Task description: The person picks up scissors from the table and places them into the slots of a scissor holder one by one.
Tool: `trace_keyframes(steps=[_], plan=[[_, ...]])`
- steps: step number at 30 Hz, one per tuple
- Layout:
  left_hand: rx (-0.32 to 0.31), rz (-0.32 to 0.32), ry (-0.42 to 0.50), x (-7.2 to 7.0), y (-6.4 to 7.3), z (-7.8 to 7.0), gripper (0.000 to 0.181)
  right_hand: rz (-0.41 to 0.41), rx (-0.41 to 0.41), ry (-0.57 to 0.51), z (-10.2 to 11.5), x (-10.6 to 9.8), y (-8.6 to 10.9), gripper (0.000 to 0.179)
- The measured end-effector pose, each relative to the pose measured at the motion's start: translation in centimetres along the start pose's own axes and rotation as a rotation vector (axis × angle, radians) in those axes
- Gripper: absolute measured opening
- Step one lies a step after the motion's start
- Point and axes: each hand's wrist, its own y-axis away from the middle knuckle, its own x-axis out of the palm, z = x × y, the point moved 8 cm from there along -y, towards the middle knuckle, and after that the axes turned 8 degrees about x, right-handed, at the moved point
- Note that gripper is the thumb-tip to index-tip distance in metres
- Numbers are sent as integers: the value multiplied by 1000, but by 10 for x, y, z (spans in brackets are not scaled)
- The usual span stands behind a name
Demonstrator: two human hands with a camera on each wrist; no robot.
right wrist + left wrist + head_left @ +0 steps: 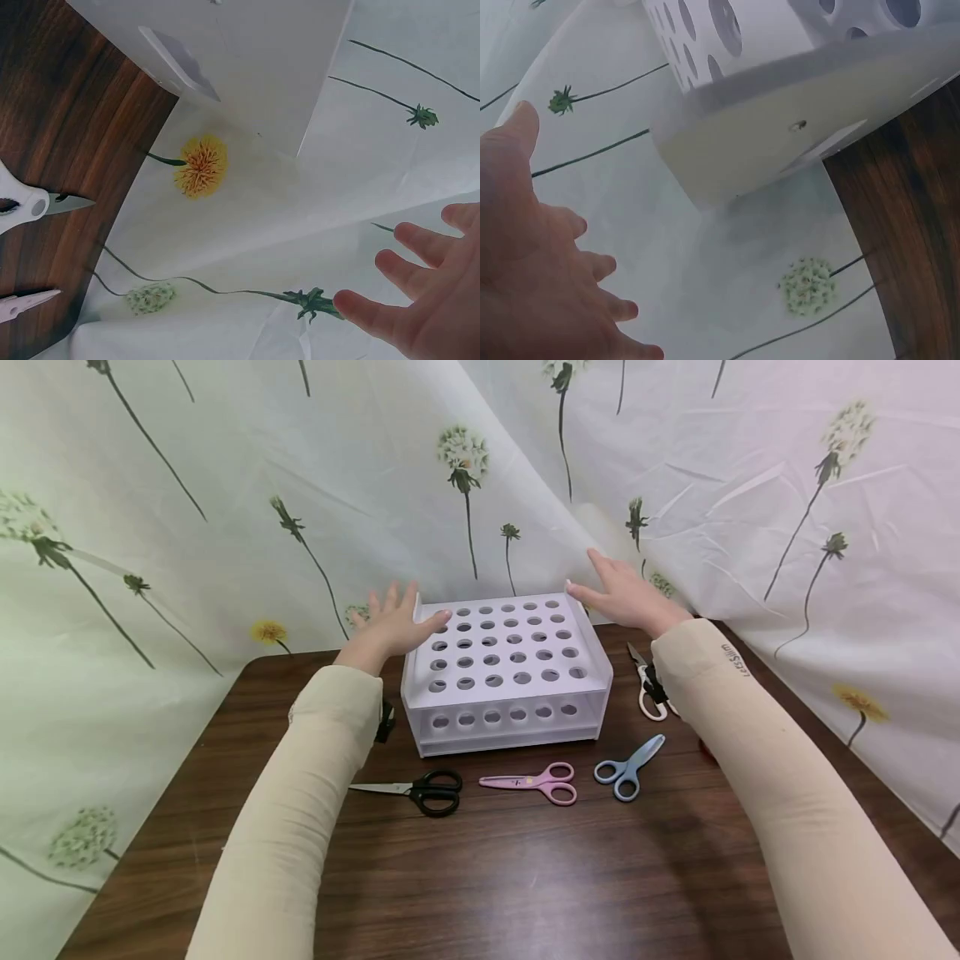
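A white rack (504, 664) with rows of round holes stands at the back of the brown table. My left hand (393, 625) is spread at its upper left corner, the thumb overlapping the top in the head view. In the left wrist view the fingers of that hand (547, 255) point past the rack's side wall (765, 142), holding nothing. My right hand (626, 593) reaches to the upper right corner, fingers spread and thumb at the rim. The right wrist view has its fingers (405, 274) apart from the rack's side panel (240, 67).
Black-handled scissors (431, 792), pink scissors (536, 782) and blue scissors (628, 768) lie in front of the rack. White-handled scissors (651, 693) lie right of it, partly behind my right sleeve. A floral-print curtain (360, 485) hangs behind the table.
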Motion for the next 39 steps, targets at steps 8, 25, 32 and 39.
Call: trace_keyframes(steps=[8, 25, 32, 39], plan=[[9, -12, -13, -3, 2, 7, 91, -14, -23, -59, -3, -5, 3, 82], [50, -59, -11, 4, 2, 27, 92, 0, -44, -122, -21, -3, 8, 82], [47, -66, 21, 9, 3, 32, 93, 9, -13, -125, -32, 1, 12, 85], [58, -81, 14, 13, 3, 33, 93, 20, 8, -141, -40, 3, 18, 87]])
